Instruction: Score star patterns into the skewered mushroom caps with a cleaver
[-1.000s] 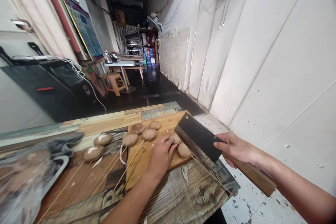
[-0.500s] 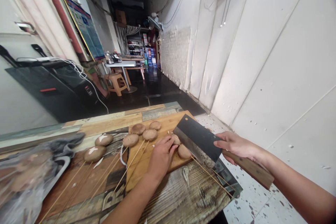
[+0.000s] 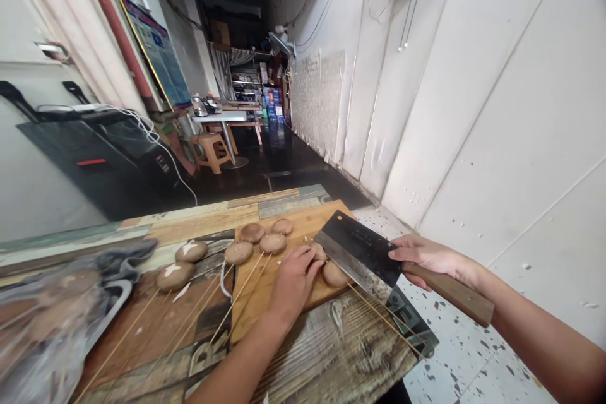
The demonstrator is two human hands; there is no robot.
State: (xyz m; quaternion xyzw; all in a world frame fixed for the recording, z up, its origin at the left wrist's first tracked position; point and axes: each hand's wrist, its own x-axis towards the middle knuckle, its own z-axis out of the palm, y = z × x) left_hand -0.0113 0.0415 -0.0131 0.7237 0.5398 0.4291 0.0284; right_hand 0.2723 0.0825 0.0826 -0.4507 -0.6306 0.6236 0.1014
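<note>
We list: 1 wood-print counter (image 3: 322, 353), w/ skewers (image 3: 238, 297); 1 clear plastic bag (image 3: 47, 322) at L. Our R hand (image 3: 421, 255): grip closed on 1 cleaver (image 3: 364, 243), tilted, beside the held mushroom (image 3: 320, 252), contact unclear. Our L hand (image 3: 293, 271): grip closed, thumb + fingertips, on that mushroom, atop cutting bd (image 3: 307, 221). Also on bd: 1 second mushroom (image 3: 335, 274) just nearer us, 4 mushrooms (image 3: 273, 242) farther L. Off bd: 2 X-marked mushrooms (image 3: 174, 276). Beyond: brown stool (image 3: 213, 151), then stacked boxes (image 3: 273, 104).
</note>
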